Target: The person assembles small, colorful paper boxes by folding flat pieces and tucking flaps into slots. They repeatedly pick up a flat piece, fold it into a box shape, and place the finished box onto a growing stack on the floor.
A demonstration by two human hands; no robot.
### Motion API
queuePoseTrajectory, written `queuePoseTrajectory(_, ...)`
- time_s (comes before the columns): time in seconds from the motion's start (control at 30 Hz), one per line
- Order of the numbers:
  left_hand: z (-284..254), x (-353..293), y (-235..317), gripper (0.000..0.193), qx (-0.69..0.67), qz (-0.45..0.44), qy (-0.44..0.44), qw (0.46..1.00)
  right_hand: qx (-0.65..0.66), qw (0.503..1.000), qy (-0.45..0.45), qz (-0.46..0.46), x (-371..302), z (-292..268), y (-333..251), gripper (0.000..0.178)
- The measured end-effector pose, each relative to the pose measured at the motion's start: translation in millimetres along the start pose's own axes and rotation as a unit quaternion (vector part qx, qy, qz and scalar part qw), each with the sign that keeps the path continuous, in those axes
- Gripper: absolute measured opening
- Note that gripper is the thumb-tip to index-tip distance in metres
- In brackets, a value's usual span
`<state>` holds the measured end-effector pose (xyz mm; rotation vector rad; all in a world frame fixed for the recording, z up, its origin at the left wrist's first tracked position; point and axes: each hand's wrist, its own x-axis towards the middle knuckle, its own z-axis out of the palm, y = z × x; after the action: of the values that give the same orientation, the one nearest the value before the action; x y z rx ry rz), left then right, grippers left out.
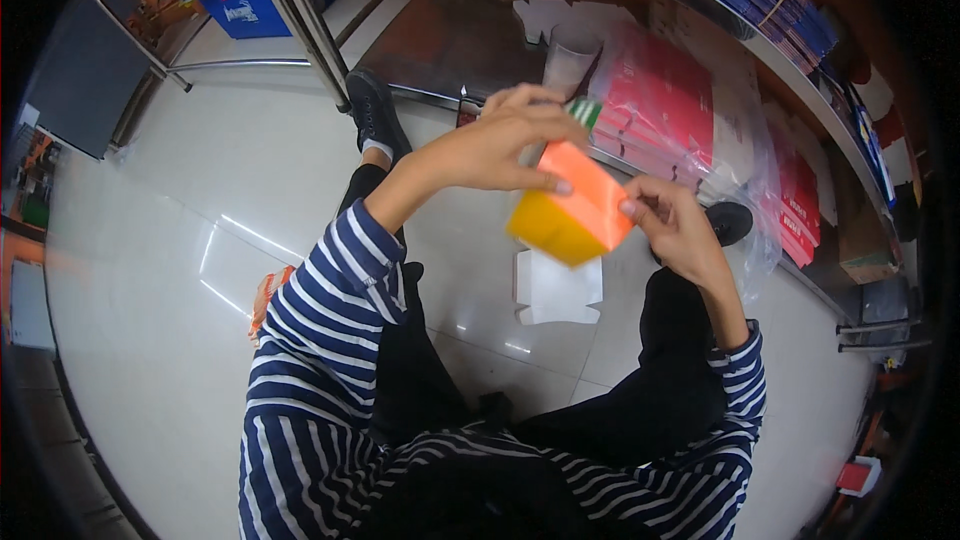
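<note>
A small orange and yellow carton is raised in front of me above the floor, slightly blurred. My left hand is closed on its upper left side, with the thumb lying on the orange face. Pinching the carton's right edge between thumb and fingers is my right hand. A green piece with white stripes shows just beyond my left fingers; whether it belongs to the carton I cannot tell. Below the carton, a flat white cardboard blank with flaps lies on the tiles.
Stacks of red flat cardboard in clear plastic sit on the low shelf ahead, beside a clear cup-shaped container. Bundled blue sheets rest higher up. A blue cooler box stands far left, near metal legs. An orange packet lies by my left side.
</note>
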<state>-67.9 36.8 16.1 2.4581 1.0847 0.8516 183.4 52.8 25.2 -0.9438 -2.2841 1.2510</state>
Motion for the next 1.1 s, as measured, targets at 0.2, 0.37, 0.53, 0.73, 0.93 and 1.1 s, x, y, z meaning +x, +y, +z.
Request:
queuePoseTrajectory(0.2,-3.1,-8.2,0.3,0.02,-0.183,0.014,-0.191,0.964,0.022,0.975,-0.219,-0.032,-4.0,-23.5,5.5,0.018)
queuePoseTrajectory(0.37,10.1,-11.1,14.2,0.009,-0.201,-0.036,-0.254,0.945,-0.019,0.983,-0.164,-0.079,-6.5,-15.9,-3.2,0.017)
queuePoseTrajectory(0.53,11.6,-5.2,28.7,0.009,-0.191,-0.063,-0.238,0.95,-0.048,0.977,-0.146,-0.145,-3.4,0.1,-23.4,0.028)
queuePoseTrajectory(0.73,21.3,-5.7,32.2,0.02,-0.177,-0.065,-0.207,0.96,-0.203,0.939,-0.064,-0.27,-8.7,9.2,-29.4,0.021)
queuePoseTrajectory(0.93,27.6,-2.7,45.0,0.017,-0.171,-0.086,-0.171,0.966,-0.238,0.908,-0.033,-0.344,-14.2,15.1,-21.7,0.016)
queuePoseTrajectory(1.1,26.9,-2.0,51.8,0.017,-0.142,-0.086,-0.194,0.967,-0.268,0.884,-0.03,-0.382,-15.8,19.9,-22.3,0.017)
